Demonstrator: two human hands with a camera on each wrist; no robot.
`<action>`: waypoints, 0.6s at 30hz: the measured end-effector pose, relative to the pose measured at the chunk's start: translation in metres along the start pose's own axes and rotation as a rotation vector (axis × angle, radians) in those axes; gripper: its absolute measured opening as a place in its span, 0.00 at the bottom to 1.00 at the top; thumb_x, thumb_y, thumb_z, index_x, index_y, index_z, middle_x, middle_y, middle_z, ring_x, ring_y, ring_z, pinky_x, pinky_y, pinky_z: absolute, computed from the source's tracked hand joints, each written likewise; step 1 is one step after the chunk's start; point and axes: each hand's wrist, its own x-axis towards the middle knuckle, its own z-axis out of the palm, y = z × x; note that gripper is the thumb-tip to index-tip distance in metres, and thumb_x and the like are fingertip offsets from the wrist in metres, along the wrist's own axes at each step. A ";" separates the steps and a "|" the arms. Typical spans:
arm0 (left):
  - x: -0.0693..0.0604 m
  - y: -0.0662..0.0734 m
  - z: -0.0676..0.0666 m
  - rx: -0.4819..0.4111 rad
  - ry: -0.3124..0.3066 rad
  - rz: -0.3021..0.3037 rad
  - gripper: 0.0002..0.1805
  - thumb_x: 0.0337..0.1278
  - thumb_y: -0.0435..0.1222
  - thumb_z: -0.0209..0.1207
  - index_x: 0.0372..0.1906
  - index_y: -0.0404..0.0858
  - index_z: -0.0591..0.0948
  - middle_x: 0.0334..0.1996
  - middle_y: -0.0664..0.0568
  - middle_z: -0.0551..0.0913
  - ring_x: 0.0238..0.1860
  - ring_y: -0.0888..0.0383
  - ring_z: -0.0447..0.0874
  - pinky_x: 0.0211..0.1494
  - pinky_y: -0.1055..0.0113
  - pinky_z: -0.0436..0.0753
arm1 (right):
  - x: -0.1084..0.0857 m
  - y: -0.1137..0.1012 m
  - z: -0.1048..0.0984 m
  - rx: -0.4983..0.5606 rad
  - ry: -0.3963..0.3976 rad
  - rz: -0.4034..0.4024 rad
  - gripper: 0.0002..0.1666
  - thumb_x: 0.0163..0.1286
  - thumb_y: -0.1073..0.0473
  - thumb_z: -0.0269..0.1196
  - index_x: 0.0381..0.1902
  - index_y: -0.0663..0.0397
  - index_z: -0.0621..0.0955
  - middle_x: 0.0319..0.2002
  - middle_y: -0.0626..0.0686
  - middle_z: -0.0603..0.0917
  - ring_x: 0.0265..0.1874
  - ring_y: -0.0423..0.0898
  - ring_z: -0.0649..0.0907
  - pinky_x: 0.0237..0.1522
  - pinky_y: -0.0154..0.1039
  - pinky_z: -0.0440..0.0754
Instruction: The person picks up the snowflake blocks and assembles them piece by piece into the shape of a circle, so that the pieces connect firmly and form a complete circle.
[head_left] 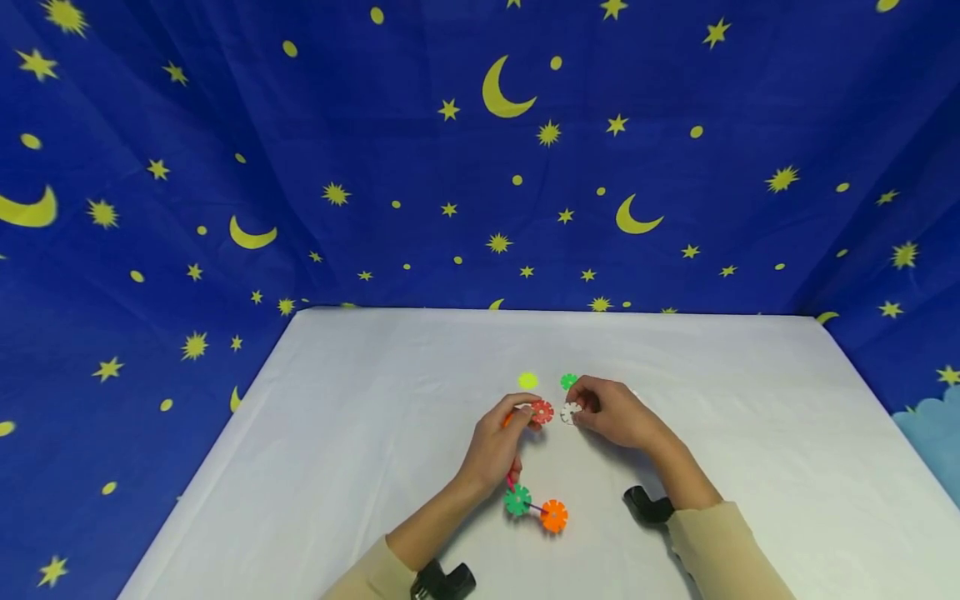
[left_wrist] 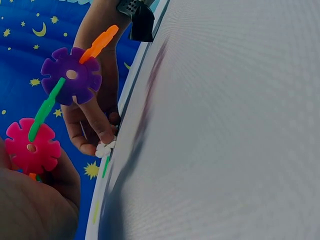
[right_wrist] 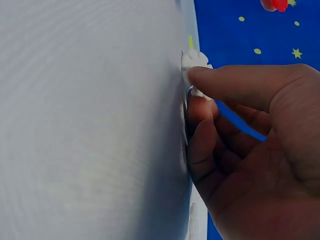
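A linked chain of notched plastic discs is gripped by my left hand (head_left: 491,446) above the white table. At its fingertips shows a red disc (head_left: 542,412); a teal disc (head_left: 517,500) and an orange disc (head_left: 554,516) hang below the palm. Seen from the left wrist, the purple disc (left_wrist: 71,75) and pink disc (left_wrist: 33,146) are joined by a green disc turned edge-on. To the right, my right hand (head_left: 615,412) pinches a white notched disc (head_left: 571,413) between thumb and finger, a small gap from the red disc. The left fingers hide part of the chain.
Beyond the hands, a yellow disc (head_left: 528,380) and a green disc (head_left: 568,381) lie on the white tabletop (head_left: 360,400). A blue curtain (head_left: 420,158) with moons and stars surrounds the back and sides. Black wrist devices (head_left: 647,505) hang by both forearms.
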 end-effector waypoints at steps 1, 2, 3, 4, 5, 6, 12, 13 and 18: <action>0.000 0.000 0.000 0.004 -0.001 0.000 0.19 0.71 0.50 0.48 0.59 0.49 0.77 0.39 0.45 0.84 0.05 0.59 0.64 0.07 0.64 0.70 | 0.000 0.000 0.000 0.007 -0.003 0.006 0.11 0.60 0.66 0.67 0.40 0.53 0.79 0.28 0.46 0.76 0.28 0.43 0.74 0.30 0.37 0.74; 0.000 0.000 0.000 0.008 -0.001 0.001 0.19 0.71 0.49 0.48 0.59 0.49 0.77 0.39 0.45 0.84 0.05 0.59 0.64 0.07 0.64 0.70 | 0.000 0.000 0.000 0.018 -0.010 0.016 0.11 0.60 0.67 0.67 0.40 0.53 0.79 0.28 0.46 0.76 0.29 0.44 0.74 0.31 0.38 0.74; 0.000 0.000 -0.001 0.013 0.001 0.000 0.19 0.71 0.50 0.48 0.59 0.49 0.77 0.39 0.45 0.84 0.05 0.59 0.64 0.07 0.64 0.70 | 0.001 0.000 -0.001 0.025 -0.014 0.021 0.11 0.60 0.67 0.67 0.40 0.53 0.79 0.28 0.46 0.76 0.29 0.44 0.75 0.31 0.38 0.74; 0.000 0.000 -0.001 0.016 0.001 -0.001 0.19 0.71 0.50 0.48 0.59 0.49 0.77 0.39 0.45 0.84 0.05 0.59 0.64 0.07 0.65 0.70 | 0.001 0.000 -0.001 0.030 -0.017 0.029 0.11 0.60 0.67 0.67 0.40 0.53 0.79 0.29 0.46 0.76 0.29 0.44 0.75 0.31 0.37 0.75; 0.000 0.000 -0.001 0.015 0.003 0.000 0.19 0.71 0.50 0.48 0.59 0.49 0.77 0.39 0.45 0.84 0.05 0.59 0.64 0.07 0.65 0.70 | 0.001 0.000 -0.001 0.034 -0.020 0.037 0.11 0.60 0.67 0.67 0.41 0.53 0.79 0.29 0.46 0.76 0.29 0.44 0.75 0.31 0.37 0.75; 0.000 0.000 -0.001 0.011 0.005 0.001 0.19 0.71 0.50 0.48 0.58 0.48 0.77 0.39 0.45 0.84 0.05 0.59 0.64 0.07 0.65 0.70 | 0.001 0.000 -0.001 0.038 -0.022 0.045 0.11 0.60 0.67 0.67 0.41 0.53 0.80 0.29 0.46 0.77 0.29 0.44 0.75 0.31 0.37 0.75; 0.000 0.003 -0.004 -0.011 0.015 -0.004 0.18 0.71 0.49 0.48 0.58 0.48 0.77 0.40 0.43 0.83 0.05 0.60 0.64 0.07 0.66 0.70 | 0.000 0.000 -0.002 0.053 -0.023 0.054 0.08 0.63 0.66 0.65 0.40 0.55 0.81 0.29 0.47 0.78 0.29 0.44 0.76 0.30 0.37 0.76; 0.000 0.003 -0.004 -0.009 0.014 -0.005 0.18 0.71 0.49 0.48 0.58 0.48 0.77 0.40 0.43 0.83 0.05 0.60 0.64 0.07 0.67 0.69 | 0.000 0.000 -0.002 0.056 -0.023 0.057 0.07 0.63 0.66 0.65 0.40 0.55 0.81 0.29 0.46 0.78 0.29 0.44 0.76 0.30 0.37 0.76; -0.002 0.009 -0.003 -0.002 0.008 -0.002 0.15 0.74 0.44 0.46 0.58 0.49 0.77 0.42 0.39 0.82 0.05 0.62 0.62 0.07 0.69 0.68 | -0.001 -0.002 -0.005 0.086 -0.021 0.062 0.07 0.64 0.66 0.63 0.40 0.54 0.81 0.30 0.47 0.79 0.28 0.45 0.76 0.30 0.38 0.77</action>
